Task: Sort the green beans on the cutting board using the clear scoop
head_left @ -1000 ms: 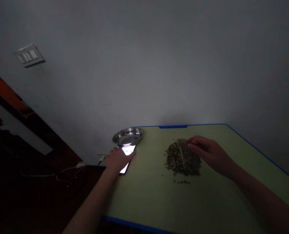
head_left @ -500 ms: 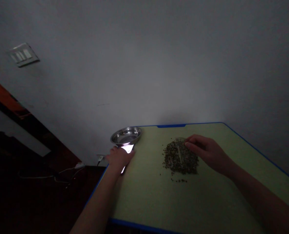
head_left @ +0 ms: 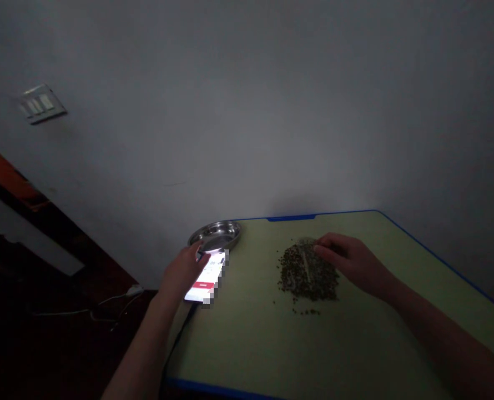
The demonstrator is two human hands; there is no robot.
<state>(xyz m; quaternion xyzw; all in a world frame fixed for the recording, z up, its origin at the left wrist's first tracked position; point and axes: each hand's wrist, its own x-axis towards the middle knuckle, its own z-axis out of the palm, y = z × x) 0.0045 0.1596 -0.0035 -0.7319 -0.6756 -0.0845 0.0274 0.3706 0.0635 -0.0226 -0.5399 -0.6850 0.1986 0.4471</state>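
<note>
My right hand (head_left: 347, 255) pinches the upper right edge of a clear plastic bag (head_left: 306, 264) between thumb and fingers. The bag lies on the table over small dark brown grains (head_left: 291, 272), with loose ones around it. I cannot tell how many are inside it. My left hand (head_left: 185, 266) reaches over a lit phone (head_left: 205, 278), with thumb and fingers apart. Its thumb lies over the phone's upper left part, and its fingertips are at the near rim of a shallow steel bowl (head_left: 220, 236). Whether they touch the rim is unclear.
The pale green table (head_left: 247, 339) has a blue edge and stands near a grey wall (head_left: 247, 111). A dark cable (head_left: 180, 333) runs from the phone along the table's left side. White cords (head_left: 117, 300) lie below at left. A switch panel (head_left: 43, 104) is on the wall.
My left hand has shifted left and uncovered most of the phone's bright screen. My right hand keeps its pinch on the bag with hardly any movement. The view has tilted slightly.
</note>
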